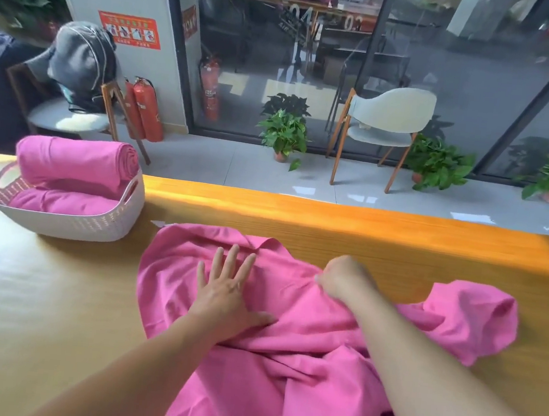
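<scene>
A large pink cloth [283, 371] lies rumpled on the wooden table [55, 286], spreading from the middle toward the near edge. My left hand [226, 294] presses flat on its left part, fingers spread and straight. My right hand [343, 277] is curled into the cloth near its far edge and pinches a fold of fabric; its fingertips are hidden. A white woven basket [72, 220] stands at the table's far left, holding a rolled pink cloth [74, 161] on top of more pink fabric.
Beyond the table's far edge lie a tiled floor, a grey chair [380, 134], potted plants [284, 131], red fire extinguishers [144, 109] and a glass wall. Another chair with a dark garment [78, 62] stands at the far left.
</scene>
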Demonstrator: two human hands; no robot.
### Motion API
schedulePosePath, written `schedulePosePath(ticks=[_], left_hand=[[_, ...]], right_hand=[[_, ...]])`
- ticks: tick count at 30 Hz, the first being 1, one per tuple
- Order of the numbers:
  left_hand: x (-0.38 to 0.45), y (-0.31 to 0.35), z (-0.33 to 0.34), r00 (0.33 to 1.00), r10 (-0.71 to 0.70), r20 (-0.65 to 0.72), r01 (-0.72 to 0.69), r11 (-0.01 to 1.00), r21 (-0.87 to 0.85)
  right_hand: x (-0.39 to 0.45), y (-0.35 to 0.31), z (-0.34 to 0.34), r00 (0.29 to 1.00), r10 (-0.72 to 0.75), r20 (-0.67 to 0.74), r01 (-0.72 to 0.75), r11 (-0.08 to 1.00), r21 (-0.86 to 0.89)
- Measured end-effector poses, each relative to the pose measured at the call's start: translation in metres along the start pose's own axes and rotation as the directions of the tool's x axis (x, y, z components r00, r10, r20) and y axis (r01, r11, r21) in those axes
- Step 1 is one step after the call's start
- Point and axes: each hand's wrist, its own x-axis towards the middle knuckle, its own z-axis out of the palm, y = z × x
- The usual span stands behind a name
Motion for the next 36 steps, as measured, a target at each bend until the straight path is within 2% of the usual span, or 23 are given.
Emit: schedulePosePath(ticks=[2,3,4,6,8,10,11,13,14,16,17,19,21,23,24,25,26,28,30,31,34,35,36], left_hand=[[-0.003,-0.008,0.004,0.999,0.02,-0.03,-0.021,0.999,-0.024],[-0.004,-0.011,0.007,0.998,0.043,-0.043,-0.044,0.999,-0.027],[-0.005,-0.014,0.009,0.996,0.068,-0.051,-0.069,0.997,-0.032],[-0.009,-0.018,0.01,0.99,0.134,-0.038,-0.136,0.99,-0.047],[-0.011,-0.025,0.011,0.982,0.175,-0.077,-0.182,0.978,-0.101],[-0.008,-0.03,0.01,0.963,0.096,-0.252,-0.162,0.953,-0.258],[-0.004,-0.032,0.008,0.933,0.026,-0.358,-0.152,0.933,-0.327],[0.011,-0.039,0.003,0.832,-0.02,-0.554,-0.168,0.943,-0.287],[0.021,-0.045,0.0,0.785,-0.031,-0.619,-0.164,0.953,-0.256],[0.035,-0.053,-0.015,0.747,-0.146,-0.648,-0.058,0.957,-0.283],[0.042,-0.057,-0.024,0.751,-0.244,-0.614,0.042,0.945,-0.324],[0.052,-0.066,-0.042,0.784,-0.4,-0.474,0.259,0.905,-0.336],[0.064,-0.074,-0.057,0.819,-0.512,-0.26,0.408,0.837,-0.365],[0.077,-0.079,-0.068,0.817,-0.577,-0.023,0.501,0.729,-0.467],[0.082,-0.08,-0.07,0.821,-0.569,0.036,0.504,0.696,-0.512],[0.085,-0.08,-0.071,0.83,-0.556,0.04,0.479,0.675,-0.56],[0.086,-0.079,-0.07,0.837,-0.546,0.009,0.436,0.658,-0.614],[0.081,-0.076,-0.07,0.823,-0.545,-0.163,0.285,0.642,-0.712],[0.072,-0.073,-0.069,0.755,-0.559,-0.341,0.15,0.654,-0.742],[0.07,-0.075,-0.066,0.726,-0.563,-0.396,0.131,0.678,-0.723],[0.067,-0.087,-0.048,0.696,-0.537,-0.477,0.247,0.802,-0.543],[0.066,-0.087,-0.045,0.681,-0.492,-0.543,0.256,0.854,-0.453],[0.066,-0.084,-0.042,0.675,-0.395,-0.623,0.205,0.912,-0.356]], right_hand=[[0.013,-0.009,-0.025,0.982,0.051,-0.18,-0.022,0.986,0.164],[0.016,-0.01,-0.037,0.947,0.08,-0.312,-0.01,0.976,0.219],[0.021,-0.011,-0.048,0.898,0.093,-0.429,0.014,0.971,0.239],[0.025,-0.01,-0.056,0.847,0.096,-0.523,0.023,0.976,0.215],[0.026,-0.02,-0.047,0.816,-0.02,-0.578,0.112,0.986,0.123],[0.021,-0.042,-0.026,0.725,-0.268,-0.635,0.327,0.945,-0.025],[0.017,-0.056,-0.013,0.699,-0.379,-0.607,0.434,0.899,-0.062],[0.007,-0.08,0.014,0.718,-0.538,-0.441,0.572,0.818,-0.066],[0.003,-0.089,0.029,0.743,-0.582,-0.329,0.595,0.8,-0.071],[-0.003,-0.094,0.055,0.78,-0.602,-0.169,0.587,0.798,-0.133],[-0.006,-0.092,0.063,0.784,-0.598,-0.169,0.581,0.802,-0.142],[-0.015,-0.086,0.074,0.754,-0.597,-0.273,0.588,0.799,-0.124],[-0.021,-0.081,0.08,0.715,-0.597,-0.365,0.608,0.788,-0.098],[-0.022,-0.079,0.08,0.706,-0.597,-0.382,0.617,0.783,-0.083],[-0.022,-0.079,0.078,0.717,-0.595,-0.363,0.614,0.786,-0.074],[-0.021,-0.08,0.075,0.731,-0.591,-0.34,0.609,0.79,-0.065],[-0.02,-0.081,0.072,0.747,-0.586,-0.313,0.6,0.798,-0.06],[-0.019,-0.084,0.067,0.773,-0.587,-0.241,0.592,0.804,-0.056],[-0.018,-0.086,0.066,0.78,-0.596,-0.193,0.596,0.801,-0.064],[-0.017,-0.088,0.065,0.781,-0.601,-0.172,0.599,0.798,-0.068],[-0.018,-0.092,0.067,0.795,-0.6,-0.086,0.594,0.8,-0.085],[-0.019,-0.093,0.068,0.801,-0.595,-0.067,0.589,0.803,-0.083],[-0.02,-0.094,0.069,0.806,-0.589,-0.064,0.584,0.808,-0.077]])
